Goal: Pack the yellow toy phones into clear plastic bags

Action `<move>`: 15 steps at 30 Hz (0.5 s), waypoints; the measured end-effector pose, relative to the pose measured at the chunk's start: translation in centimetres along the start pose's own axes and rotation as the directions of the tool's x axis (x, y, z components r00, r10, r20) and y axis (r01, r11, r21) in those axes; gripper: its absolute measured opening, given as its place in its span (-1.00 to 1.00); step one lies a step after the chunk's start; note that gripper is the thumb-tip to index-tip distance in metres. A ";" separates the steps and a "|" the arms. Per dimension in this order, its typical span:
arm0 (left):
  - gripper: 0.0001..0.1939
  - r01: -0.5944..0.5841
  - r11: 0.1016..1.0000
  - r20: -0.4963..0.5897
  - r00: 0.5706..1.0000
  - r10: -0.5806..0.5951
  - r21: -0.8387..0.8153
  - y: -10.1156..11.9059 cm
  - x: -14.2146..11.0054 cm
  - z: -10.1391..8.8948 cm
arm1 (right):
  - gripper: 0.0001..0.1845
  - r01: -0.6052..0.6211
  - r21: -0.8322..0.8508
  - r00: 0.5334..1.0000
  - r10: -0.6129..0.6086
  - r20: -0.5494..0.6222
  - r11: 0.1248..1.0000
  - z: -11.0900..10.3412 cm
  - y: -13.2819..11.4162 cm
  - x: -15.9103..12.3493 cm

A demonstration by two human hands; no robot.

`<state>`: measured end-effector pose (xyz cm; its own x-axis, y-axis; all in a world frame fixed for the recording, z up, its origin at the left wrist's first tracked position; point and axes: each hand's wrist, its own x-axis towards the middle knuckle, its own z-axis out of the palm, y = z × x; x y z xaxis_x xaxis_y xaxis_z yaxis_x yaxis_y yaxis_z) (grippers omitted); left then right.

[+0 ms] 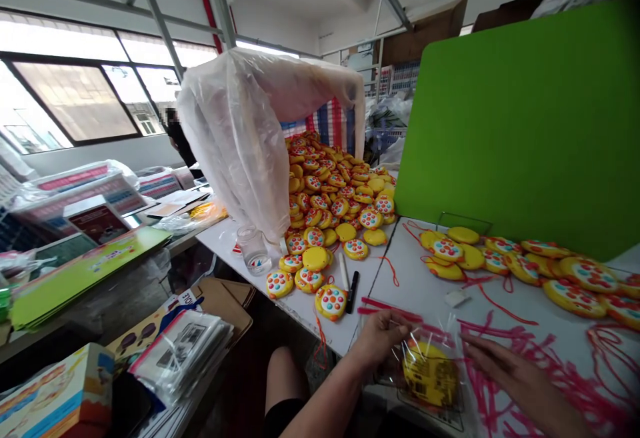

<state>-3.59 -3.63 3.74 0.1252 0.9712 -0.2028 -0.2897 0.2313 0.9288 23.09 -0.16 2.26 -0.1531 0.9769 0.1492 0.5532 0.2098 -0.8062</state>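
Clear bag (464, 375) holding a yellow toy (429, 373), lower right of frame | probably light, film limp and slippery, toy firmer; top corners look the best hold | left hand (384, 338) pinches its upper-left edge, wrist angled inward; right hand (515, 375) extends nearly straight fingers alongside, grip unclear.

L hand (379, 339) grips clear bag (466, 395) w/ yellow toy (431, 375), R hand (505, 366) by bag edge nr pink strips (549, 359).
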 end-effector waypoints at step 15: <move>-0.33 0.081 0.994 0.073 0.994 -0.086 0.068 3.6 -0.2 -0.8 | -0.39 -0.221 0.590 0.975 0.163 0.150 0.777 2.0 -4.6 1.3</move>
<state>-5.41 -2.91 6.90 0.2188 0.9409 -0.2586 -0.2130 0.3047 0.9283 18.66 0.02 5.03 -0.1824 0.9806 -0.0718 -0.0198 -0.0766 -0.9969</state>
